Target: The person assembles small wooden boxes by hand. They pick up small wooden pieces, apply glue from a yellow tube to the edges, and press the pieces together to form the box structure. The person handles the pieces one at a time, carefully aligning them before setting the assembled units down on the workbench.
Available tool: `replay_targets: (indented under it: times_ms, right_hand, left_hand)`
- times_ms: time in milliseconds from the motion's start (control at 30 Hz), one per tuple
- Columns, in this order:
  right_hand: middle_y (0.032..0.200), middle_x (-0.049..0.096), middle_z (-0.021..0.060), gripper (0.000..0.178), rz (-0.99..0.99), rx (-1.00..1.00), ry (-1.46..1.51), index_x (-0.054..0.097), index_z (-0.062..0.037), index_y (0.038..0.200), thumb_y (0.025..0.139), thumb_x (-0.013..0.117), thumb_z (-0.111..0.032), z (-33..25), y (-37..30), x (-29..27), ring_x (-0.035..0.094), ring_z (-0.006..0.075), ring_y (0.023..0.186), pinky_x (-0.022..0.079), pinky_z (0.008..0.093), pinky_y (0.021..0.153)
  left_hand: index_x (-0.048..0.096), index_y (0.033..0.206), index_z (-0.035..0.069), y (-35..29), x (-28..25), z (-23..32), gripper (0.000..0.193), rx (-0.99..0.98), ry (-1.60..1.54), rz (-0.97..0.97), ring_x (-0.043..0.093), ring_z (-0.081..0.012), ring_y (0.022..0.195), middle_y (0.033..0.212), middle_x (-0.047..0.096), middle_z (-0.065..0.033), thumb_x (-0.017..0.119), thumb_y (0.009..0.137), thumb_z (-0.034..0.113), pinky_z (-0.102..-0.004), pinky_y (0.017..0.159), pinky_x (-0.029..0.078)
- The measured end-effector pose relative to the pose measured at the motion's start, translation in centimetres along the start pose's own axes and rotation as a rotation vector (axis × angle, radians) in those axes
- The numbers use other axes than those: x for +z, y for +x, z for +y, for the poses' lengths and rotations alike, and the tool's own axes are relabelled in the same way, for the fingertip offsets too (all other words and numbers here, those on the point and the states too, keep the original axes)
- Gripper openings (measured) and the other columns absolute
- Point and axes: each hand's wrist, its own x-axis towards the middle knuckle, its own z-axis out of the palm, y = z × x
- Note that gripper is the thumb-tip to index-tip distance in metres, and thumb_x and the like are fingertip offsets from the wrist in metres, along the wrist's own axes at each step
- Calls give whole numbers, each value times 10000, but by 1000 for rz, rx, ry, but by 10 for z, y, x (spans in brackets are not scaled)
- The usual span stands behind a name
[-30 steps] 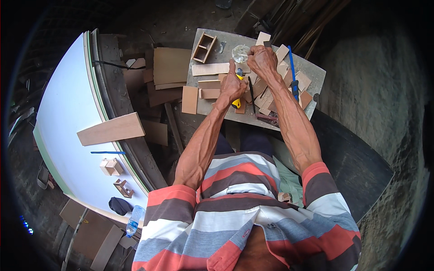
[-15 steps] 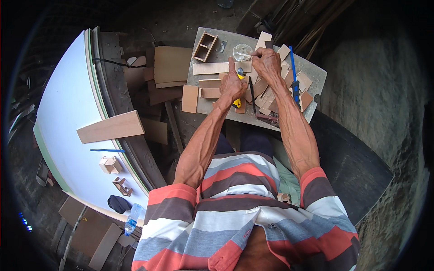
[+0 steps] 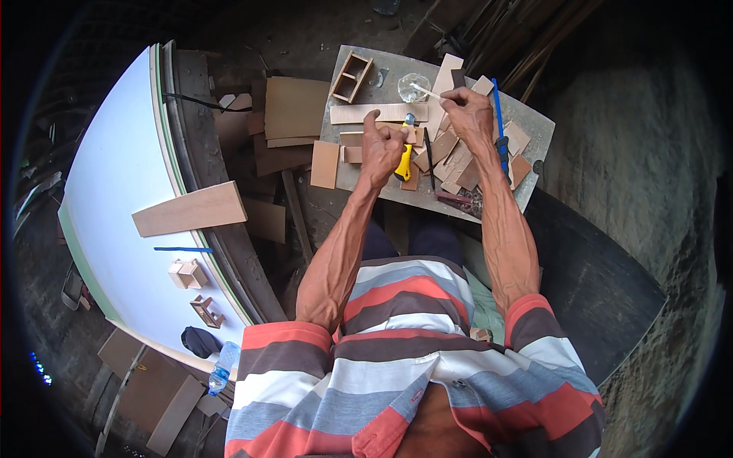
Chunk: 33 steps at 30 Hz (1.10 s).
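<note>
My left hand point(image 3: 383, 153) hovers over the near left part of the work table, its index finger raised. The other fingers are curled on a small thin wood piece point(image 3: 413, 135), which covers part of a yellow utility knife point(image 3: 404, 163). My right hand point(image 3: 469, 114) pinches a thin pale stick point(image 3: 427, 91). The stick's far end is at a clear glass dish point(image 3: 413, 86), with something whitish at the tip. A flat wood strip point(image 3: 366, 114) lies just beyond my left hand.
On the table point(image 3: 538, 130) are a two-compartment wooden box point(image 3: 351, 77), several wood offcuts point(image 3: 456, 164), a black pen-like tool point(image 3: 429, 160) and a long blue tool point(image 3: 500, 130). To the left, a white board point(image 3: 114, 175) carries a plank point(image 3: 191, 210) and small wooden pieces.
My right hand has drawn slightly right and nearer, with the stick tilting. My left hand has shifted left and nearer, its index finger bending and more of the knife showing.
</note>
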Motion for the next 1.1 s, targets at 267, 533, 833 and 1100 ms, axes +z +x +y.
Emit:
replay_targets:
  times_ms: [267, 533, 833, 1100]
  right_hand:
    - [952, 676, 44, 179, 1, -69, 315, 717, 11, 991, 818, 688, -25, -23, -78, -45, 607, 82, 803, 484, 208, 739]
    - [915, 676, 47, 152, 91, -168, 432, 727, 1, 921, 785, 677, 49, -18, -112, -37, 600, 63, 754, 471, 187, 631]
    - [917, 661, 46, 134, 211, -226, 342, 732, 0, 930, 803, 693, 15, -15, -122, -49, 593, 72, 786, 456, 195, 672]
    - [897, 670, 64, 132, -25, -159, 426, 724, 8, 905, 790, 669, 42, -14, -137, -63, 615, 89, 744, 484, 202, 631]
  left_hand:
    - [271, 1371, -22, -23, -7, 35, 555, -112, -766, -131, 570, -158, 750, 987, 585, -140, 575, 908, 21, -296, 704, 504]
    - [225, 1356, -15, -38, 6, 51, 593, -74, -892, -213, 548, -169, 689, 924, 588, -150, 604, 905, 47, -312, 689, 501]
    - [203, 1365, -19, -48, 11, 41, 637, -71, -847, -254, 548, -172, 676, 945, 591, -157, 622, 889, 31, -311, 661, 486]
    - [217, 1353, 5, -50, 15, 32, 616, -92, -869, -253, 560, -173, 702, 973, 585, -146, 619, 886, 19, -307, 650, 486]
